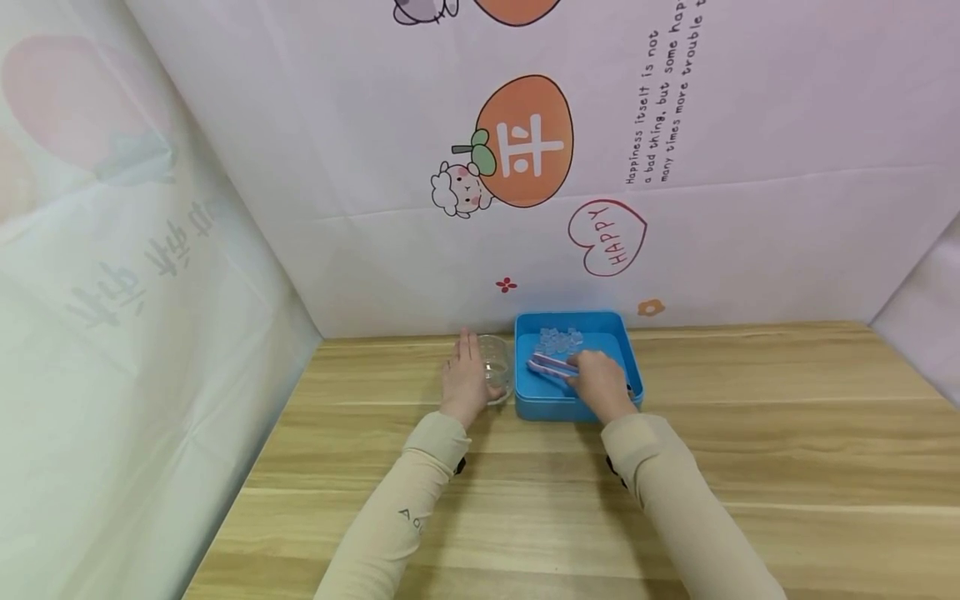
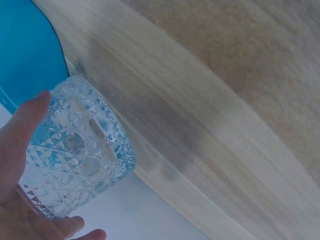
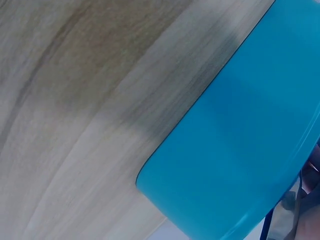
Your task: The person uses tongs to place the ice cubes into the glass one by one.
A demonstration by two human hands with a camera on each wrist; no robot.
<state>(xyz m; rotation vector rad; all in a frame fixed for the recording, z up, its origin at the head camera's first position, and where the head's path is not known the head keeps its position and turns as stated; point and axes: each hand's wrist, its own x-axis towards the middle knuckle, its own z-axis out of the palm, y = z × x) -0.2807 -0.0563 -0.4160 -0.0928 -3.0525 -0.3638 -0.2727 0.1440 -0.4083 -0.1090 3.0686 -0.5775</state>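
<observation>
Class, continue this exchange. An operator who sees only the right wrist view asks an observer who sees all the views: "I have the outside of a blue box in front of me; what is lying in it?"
Observer: Small clear cubes lie bunched toward the far side of the blue box, as the head view shows.
Operator: I get only a sliver of the right hand at my frame's edge. What does it hold?
Observer: Pinkish tongs, which reach over the inside of the box.
Operator: And the left hand?
Observer: It is at a clear glass left of the box, thumb on one side and fingers on the other.
</observation>
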